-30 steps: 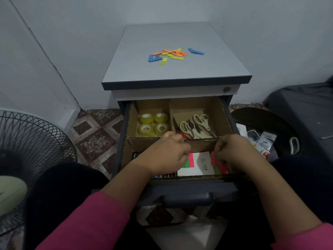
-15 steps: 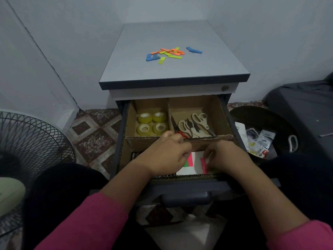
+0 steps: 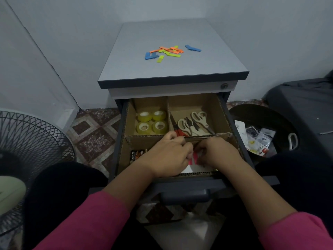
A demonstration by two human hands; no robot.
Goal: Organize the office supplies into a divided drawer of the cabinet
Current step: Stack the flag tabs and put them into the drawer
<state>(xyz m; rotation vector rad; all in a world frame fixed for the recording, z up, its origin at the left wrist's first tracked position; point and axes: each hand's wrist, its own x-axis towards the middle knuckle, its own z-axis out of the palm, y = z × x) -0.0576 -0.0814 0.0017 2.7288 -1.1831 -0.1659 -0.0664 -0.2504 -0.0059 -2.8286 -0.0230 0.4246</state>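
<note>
Cardboard dividers split the open drawer of the grey cabinet into compartments. Four rolls of clear tape sit in the back left compartment, and several pairs of scissors lie in the back right one. Batteries lie in the front left compartment, just left of the left hand. Both hands are down in the front compartment, close together, knuckles up. The left hand's fingers are curled, and so are those of the right hand; between them shows a red and pink sticky-note pad lying on white paper. Both hands touch the pad, but whether the fingers actually pinch it cannot be told, since the fingertips are hidden. On top of the cabinet lie scattered coloured strips in orange, blue and yellow-green, well apart from the hands. Pink sleeves cover the forearms. A fan grille stands on the left, and a dark bin with packets is on the right.
</note>
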